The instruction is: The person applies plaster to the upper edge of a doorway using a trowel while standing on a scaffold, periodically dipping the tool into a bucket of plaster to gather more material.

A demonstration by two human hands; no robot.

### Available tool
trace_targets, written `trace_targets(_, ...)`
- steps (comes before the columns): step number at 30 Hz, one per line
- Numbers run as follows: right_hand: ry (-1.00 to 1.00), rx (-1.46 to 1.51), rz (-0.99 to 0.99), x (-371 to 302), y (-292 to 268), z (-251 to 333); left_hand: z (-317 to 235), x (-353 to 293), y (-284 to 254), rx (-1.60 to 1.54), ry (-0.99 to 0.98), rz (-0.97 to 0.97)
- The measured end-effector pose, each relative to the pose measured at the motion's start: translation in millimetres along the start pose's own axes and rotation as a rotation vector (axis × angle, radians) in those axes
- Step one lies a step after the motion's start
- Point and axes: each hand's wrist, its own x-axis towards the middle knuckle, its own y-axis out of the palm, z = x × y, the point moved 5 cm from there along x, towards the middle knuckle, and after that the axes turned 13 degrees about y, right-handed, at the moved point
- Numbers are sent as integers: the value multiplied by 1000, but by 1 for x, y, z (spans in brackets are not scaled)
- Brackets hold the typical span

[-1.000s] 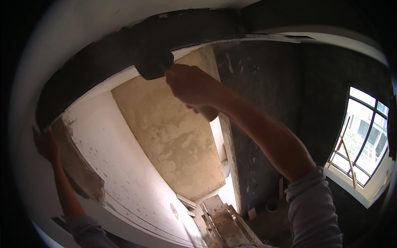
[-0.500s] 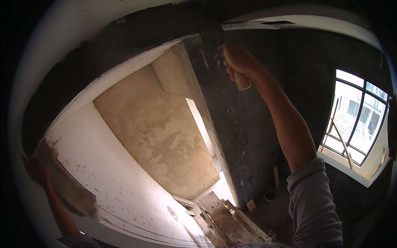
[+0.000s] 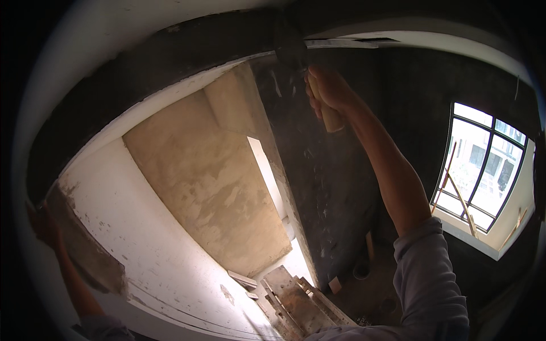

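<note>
My right hand (image 3: pixel 331 94) is raised, its fingers wrapped round the pale wooden handle of a trowel (image 3: pixel 333 120). The trowel's dark blade points upward and lies over the dark grey beam (image 3: pixel 187 48), where the beam meets the dark wall; whether it touches is too dim to tell. At the far left my left hand (image 3: pixel 45 227) is up beside the lower left end of the beam, next to a rough brown patch (image 3: pixel 85 238) on the white wall. Its fingers are lost in shadow, so their grip cannot be made out.
Below stand wooden planks (image 3: pixel 296 301), with a bucket (image 3: pixel 361 270) on the floor beside them. A dark wall (image 3: pixel 324 187) with pale streaks runs down the middle. On the right is a dark-framed window (image 3: pixel 483 165) with wooden poles. Beyond the opening is a tan plastered wall (image 3: pixel 205 187).
The view has shifted slightly, so the window and planks sit further left. My right hand keeps its hold on the trowel near the same spot; the left hand stays by the beam's end.
</note>
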Motion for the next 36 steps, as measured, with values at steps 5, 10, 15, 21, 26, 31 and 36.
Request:
trace_targets(5, 96, 219, 60, 23, 21, 14, 10, -9, 11, -7, -35, -9)
trace_targets(10, 60, 38, 129, -8, 61, 27, 9, -4, 3, 64, 25, 24)
trace_targets(15, 88, 77, 57, -24, 40, 1, 11, -9, -2, 62, -2, 3)
trace_targets(21, 94, 126, -12, 14, 15, 19, 13, -8, 7, 99, -10, 14)
trace_targets(26, 105, 235, 55, 26, 21, 23, 17, -13, 11, 75, 32, -7)
trace_targets(31, 119, 199, 122, 9, 64, 27, 65, -27, 39, 239, 163, 76)
trace_targets(36, -8, -32, 256, -57, 149, 39, 61, -42, 55, 254, 65, 140)
